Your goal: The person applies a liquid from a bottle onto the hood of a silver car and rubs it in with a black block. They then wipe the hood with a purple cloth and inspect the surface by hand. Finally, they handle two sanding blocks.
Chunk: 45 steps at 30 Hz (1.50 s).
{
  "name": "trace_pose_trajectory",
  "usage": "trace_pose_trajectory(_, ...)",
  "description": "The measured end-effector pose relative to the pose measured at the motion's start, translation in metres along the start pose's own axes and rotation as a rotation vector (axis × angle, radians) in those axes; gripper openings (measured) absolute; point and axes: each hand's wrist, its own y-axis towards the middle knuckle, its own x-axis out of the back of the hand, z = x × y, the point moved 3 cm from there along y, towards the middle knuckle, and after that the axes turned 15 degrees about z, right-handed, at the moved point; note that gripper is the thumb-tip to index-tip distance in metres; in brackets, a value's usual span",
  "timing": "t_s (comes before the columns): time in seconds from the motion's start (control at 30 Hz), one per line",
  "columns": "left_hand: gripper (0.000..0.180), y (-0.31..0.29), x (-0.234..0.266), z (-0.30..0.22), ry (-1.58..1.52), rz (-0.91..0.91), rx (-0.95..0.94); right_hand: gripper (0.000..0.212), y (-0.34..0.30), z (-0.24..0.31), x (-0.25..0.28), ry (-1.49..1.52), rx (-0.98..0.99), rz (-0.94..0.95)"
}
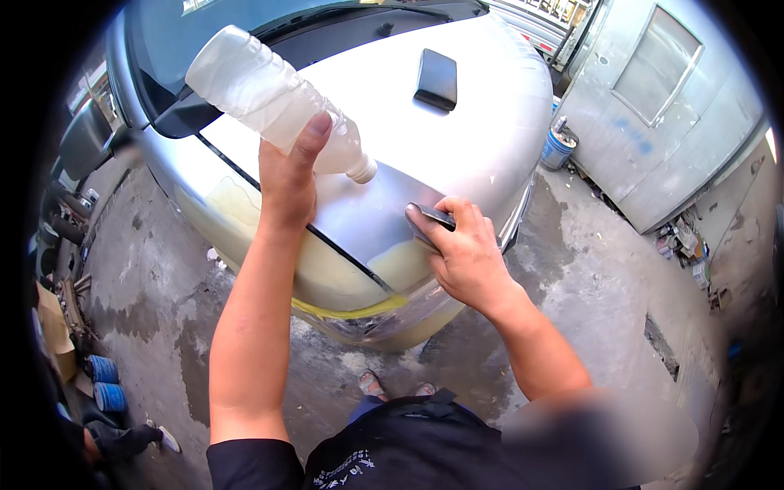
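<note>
Above a silver hood (359,73): tilted bottle, dark flat block

The clear plastic bottle (265,86) hangs over the front of the hood, mouth angled downward; whether it is capped is unclear. The left hand (287,180) is wrapped round it, thumb on its side. Squeezing too hard could buckle the thin wall and spurt liquid, and a wet grip might let it slip.

Beside the hood's front edge, the right hand (469,249) pinches the dark flat block (435,217); contact with the panel is hard to judge. Trapped grit could scratch the finish, and uneven pressure could gouge the pale yellow patch (395,265) nearby.

Farther up, a black rectangular item (437,79) lies on the curved hood, where a knock could slide it off.

Pale lettering (343,467) marks the shirt (400,441); blue buckets (104,370) carry print too small to read.
</note>
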Motion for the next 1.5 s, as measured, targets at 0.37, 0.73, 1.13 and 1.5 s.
trace_pose_trajectory(0.37, 0.048, 0.001, -0.004, -0.005, 0.014, 0.003, 0.006, 0.042, 0.009, -0.002, -0.009, -0.091, 0.026, 0.003)
trace_pose_trajectory(0.73, 0.045, 0.0, -0.006, -0.006, 0.086, -0.004, -0.008, 0.042, 0.007, 0.0, -0.015, -0.143, 0.014, 0.054)
trace_pose_trajectory(1.13, 0.044, 0.001, -0.008, -0.002, 0.055, 0.013, -0.005, 0.041, 0.021, 0.005, -0.013, -0.148, 0.019, 0.048)
trace_pose_trajectory(1.5, 0.042, -0.001, -0.007, -0.003, 0.027, 0.022, -0.003, 0.04, 0.03, 0.006, -0.013, -0.143, 0.031, 0.041)
